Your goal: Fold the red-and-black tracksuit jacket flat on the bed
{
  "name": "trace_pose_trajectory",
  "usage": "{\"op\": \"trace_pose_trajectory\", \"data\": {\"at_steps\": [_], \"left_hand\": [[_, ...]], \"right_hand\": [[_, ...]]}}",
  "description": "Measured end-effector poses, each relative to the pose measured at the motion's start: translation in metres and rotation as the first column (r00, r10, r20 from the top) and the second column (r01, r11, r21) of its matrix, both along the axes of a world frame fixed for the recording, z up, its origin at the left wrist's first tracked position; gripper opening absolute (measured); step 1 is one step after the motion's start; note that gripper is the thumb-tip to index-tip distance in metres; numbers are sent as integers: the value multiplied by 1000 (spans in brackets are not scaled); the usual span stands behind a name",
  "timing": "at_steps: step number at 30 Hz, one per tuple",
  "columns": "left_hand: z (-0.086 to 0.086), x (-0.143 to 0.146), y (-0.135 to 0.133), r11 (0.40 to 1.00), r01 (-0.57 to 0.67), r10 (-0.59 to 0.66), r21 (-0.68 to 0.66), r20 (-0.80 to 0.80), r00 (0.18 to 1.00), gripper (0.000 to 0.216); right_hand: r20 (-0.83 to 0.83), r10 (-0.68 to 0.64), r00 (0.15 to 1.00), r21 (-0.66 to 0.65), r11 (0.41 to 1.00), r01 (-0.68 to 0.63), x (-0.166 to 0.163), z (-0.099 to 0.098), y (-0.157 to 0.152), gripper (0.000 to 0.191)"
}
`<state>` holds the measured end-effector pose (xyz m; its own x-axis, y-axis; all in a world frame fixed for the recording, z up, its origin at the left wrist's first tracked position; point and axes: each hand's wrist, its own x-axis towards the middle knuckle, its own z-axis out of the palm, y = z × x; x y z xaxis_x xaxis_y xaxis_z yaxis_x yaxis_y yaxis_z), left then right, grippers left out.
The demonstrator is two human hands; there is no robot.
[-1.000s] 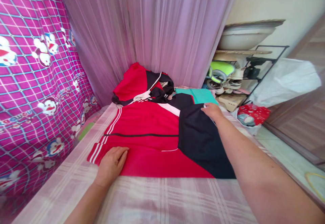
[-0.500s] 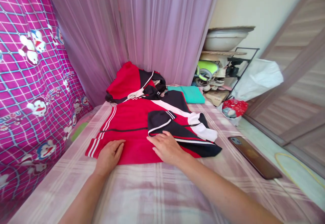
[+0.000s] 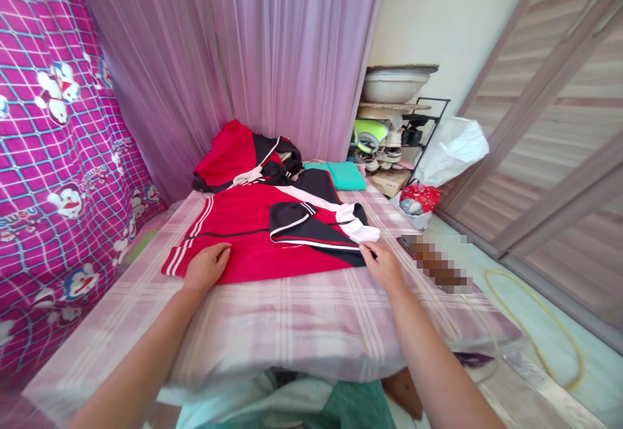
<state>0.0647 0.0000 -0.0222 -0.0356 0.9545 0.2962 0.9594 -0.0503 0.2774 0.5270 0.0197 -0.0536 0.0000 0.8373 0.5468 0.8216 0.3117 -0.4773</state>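
Note:
A red, black and white track jacket (image 3: 248,260) lies on the bed, its striped hem at the left and one black sleeve (image 3: 291,220) folded over the body. My left hand (image 3: 207,265) rests on the red cloth near the hem, fingers lying forward with the thumb a little apart. At the jacket's right end, my right hand (image 3: 383,264) pinches the black corner by the white piping between thumb and fingers. Behind lies a crumpled red and black garment (image 3: 228,156), with a folded turquoise cloth (image 3: 348,176) to its right.
A plaid sheet (image 3: 292,325) covers the bed. Right of my right hand lies a phone (image 3: 435,265), blurred out. Beyond the bed are a shoe rack (image 3: 389,137), a white bag (image 3: 452,150) and a wardrobe (image 3: 540,130). Purple curtains (image 3: 272,59) hang behind.
My right hand has moved right, from the folded sleeve to the jacket's right corner. The left hand stays near the hem. The view has shifted, showing the bed's front edge.

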Motion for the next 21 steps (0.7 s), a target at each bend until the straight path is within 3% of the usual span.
{"op": "trace_pose_trajectory", "data": {"at_steps": [4, 8, 11, 16, 21], "left_hand": [[24, 29, 15, 999, 30, -30, -22, -13, 999, 42], [41, 75, 36, 979, 199, -196, 43, -64, 979, 38], [45, 107, 55, 969, 243, -237, 47, -103, 966, 38], [45, 141, 82, 967, 252, -256, -48, -135, 957, 45], [48, 147, 97, 973, 129, -156, -193, -131, 979, 33]], "right_hand": [[-95, 97, 991, 7, 995, -97, 2, -4, 3, 32], [-198, -66, 978, -20, 998, 64, 9, -10, 8, 34], [-232, -153, 961, -35, 988, 149, 14, -18, 10, 31], [-242, -146, 959, -34, 989, 142, 14, -20, 9, 31], [-267, -144, 953, -67, 989, 131, 11, -13, 6, 30]]}}
